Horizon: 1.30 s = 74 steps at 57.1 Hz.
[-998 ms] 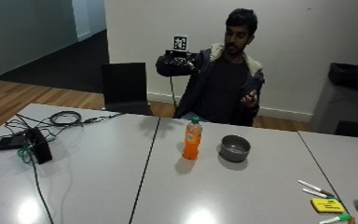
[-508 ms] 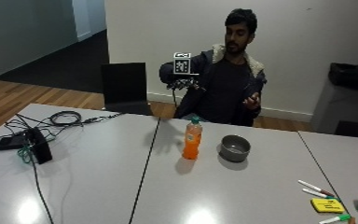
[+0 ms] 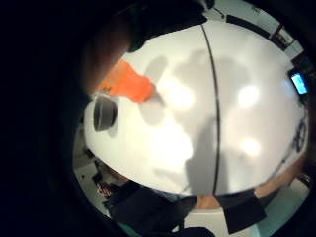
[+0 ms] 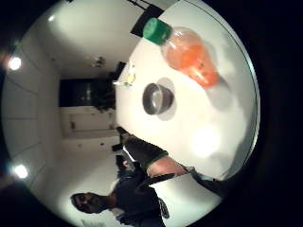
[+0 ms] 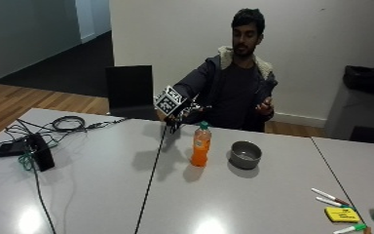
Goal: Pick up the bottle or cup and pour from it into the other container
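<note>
Cables and black device (image 5: 36,151): They lie at the far left of the table (image 5: 96,195), well apart from your work area. Ignore them.

Gloved right hand (image 5: 186,113): It hangs above the table's far edge, just behind the bottle and apart from it. It holds nothing. You cannot tell from any view whether the fingers are spread or curled, so check them before you reach.

Bottle (image 5: 200,145): It stands upright near the middle of the table, just right of the table seam and just left of the bowl. It has a green cap (image 5: 203,125) and orange drink up to the neck. The thumb side palm view shows the same bottle (image 4: 188,51) lying close below the palm.

Bottle handling: Judge it as a thin plastic bottle, fairly heavy for its size because it is nearly full. The wall will likely give under a squeeze and may be smooth. The bottle is tall and narrow, so a sideways knock could tip it.

Bottle grip point: Take it around the middle of the body, below the shoulder, with thumb on one side and fingers on the other. Do not lift by the cap. The cap appears to be on; it must come off before you pour.

Bowl (image 5: 245,154): A grey metal bowl, open side up, stands near the bottle without touching it. It looks light and may slide if struck.

Markers and yellow pad (image 5: 340,213): These lie at the far right edge, well apart.
</note>
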Tool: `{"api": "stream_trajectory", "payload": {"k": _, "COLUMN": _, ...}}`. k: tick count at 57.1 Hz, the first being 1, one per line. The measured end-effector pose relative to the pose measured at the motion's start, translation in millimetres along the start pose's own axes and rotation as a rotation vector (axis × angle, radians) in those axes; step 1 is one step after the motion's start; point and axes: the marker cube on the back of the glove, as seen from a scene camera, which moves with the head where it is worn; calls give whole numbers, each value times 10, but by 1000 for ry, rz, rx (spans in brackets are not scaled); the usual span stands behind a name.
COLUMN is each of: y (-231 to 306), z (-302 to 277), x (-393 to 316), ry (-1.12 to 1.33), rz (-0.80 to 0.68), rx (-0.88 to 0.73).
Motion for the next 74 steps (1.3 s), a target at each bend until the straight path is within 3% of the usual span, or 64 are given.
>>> {"api": "stream_trajectory", "payload": {"k": 6, "y": -159, "z": 140, "x": 76, "ry": -278, "rz": 81, "rx": -119}}
{"api": "stream_trajectory", "payload": {"k": 18, "y": -539, "z": 366, "x": 243, "ry": -549, "rz": 22, "rx": -80}}
{"api": "stream_trajectory", "payload": {"k": 49, "y": -929, "z": 857, "x": 337, "ry": -532, "rz": -45, "rx": -203}}
{"api": "stream_trajectory", "payload": {"k": 74, "y": -823, "z": 828, "x": 235, "ry": -587, "rz": -88, "rx": -91}}
